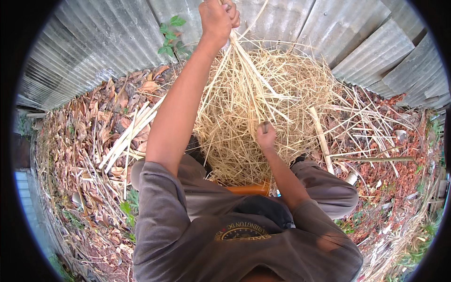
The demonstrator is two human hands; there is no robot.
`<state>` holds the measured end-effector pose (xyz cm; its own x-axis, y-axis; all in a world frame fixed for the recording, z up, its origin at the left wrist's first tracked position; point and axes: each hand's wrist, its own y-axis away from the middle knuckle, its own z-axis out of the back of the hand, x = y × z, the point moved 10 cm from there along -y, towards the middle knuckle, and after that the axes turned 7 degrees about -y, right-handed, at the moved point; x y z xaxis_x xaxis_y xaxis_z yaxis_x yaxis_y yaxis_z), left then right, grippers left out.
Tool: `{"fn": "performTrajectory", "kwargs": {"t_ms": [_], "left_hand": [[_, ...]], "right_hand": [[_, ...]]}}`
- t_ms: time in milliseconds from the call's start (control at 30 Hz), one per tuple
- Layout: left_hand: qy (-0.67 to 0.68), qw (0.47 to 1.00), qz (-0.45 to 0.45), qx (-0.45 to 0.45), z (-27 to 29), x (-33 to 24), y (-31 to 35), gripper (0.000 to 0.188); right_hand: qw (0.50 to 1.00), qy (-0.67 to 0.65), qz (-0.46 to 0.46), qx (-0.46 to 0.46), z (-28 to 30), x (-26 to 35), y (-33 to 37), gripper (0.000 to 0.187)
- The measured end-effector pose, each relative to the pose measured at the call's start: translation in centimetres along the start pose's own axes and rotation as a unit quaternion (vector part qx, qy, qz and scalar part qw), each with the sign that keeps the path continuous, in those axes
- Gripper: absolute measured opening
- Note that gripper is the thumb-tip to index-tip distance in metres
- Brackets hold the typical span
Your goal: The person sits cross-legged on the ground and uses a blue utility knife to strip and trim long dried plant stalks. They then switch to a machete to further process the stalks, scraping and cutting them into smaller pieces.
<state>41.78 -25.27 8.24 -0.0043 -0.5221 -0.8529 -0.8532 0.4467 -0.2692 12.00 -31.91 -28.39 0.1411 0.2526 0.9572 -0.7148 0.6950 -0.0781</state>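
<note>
My left hand (218,21) is raised at the top of the view, its fingers closed round the upper end of a bundle of thin pale strips (242,63). The strips fan out downward over a large heap of straw-like shavings (296,75). Lower down, my right hand (266,137) is closed in a fist in front of the heap. A short dark grey end of a tool (265,126) sticks out of it; the rest is hidden, and its kind does not show. Loose strip ends hang just above this fist.
Corrugated metal sheets (282,21) stand behind the heap. Pale split sticks (129,134) lie on dry leaves at left; a thicker pale stick (321,138) and scattered strips (371,122) lie at right. Something orange (249,189) shows between my legs. A green plant (171,37) grows against the metal.
</note>
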Motion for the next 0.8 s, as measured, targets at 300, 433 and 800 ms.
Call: {"fn": "performTrajectory", "kwargs": {"t_ms": [300, 433, 800], "left_hand": [[-0.026, 0.998, 0.050, -0.004, -1.4, -0.7, 1.2, 0.068], [-0.072, 0.997, -0.002, -0.036, -1.2, -3.9, 3.4, 0.068], [-0.057, 0.991, -0.100, 0.061, -1.4, -12.6, 6.0, 0.067]], "right_hand": [[0.666, -0.536, -0.506, 0.115, -4.3, -1.8, 3.6, 0.010], [0.790, -0.437, -0.420, 0.089, 1.2, 6.7, 2.4, 0.020], [0.960, -0.269, -0.065, 0.046, 6.0, 21.6, 2.0, 0.023]]}}
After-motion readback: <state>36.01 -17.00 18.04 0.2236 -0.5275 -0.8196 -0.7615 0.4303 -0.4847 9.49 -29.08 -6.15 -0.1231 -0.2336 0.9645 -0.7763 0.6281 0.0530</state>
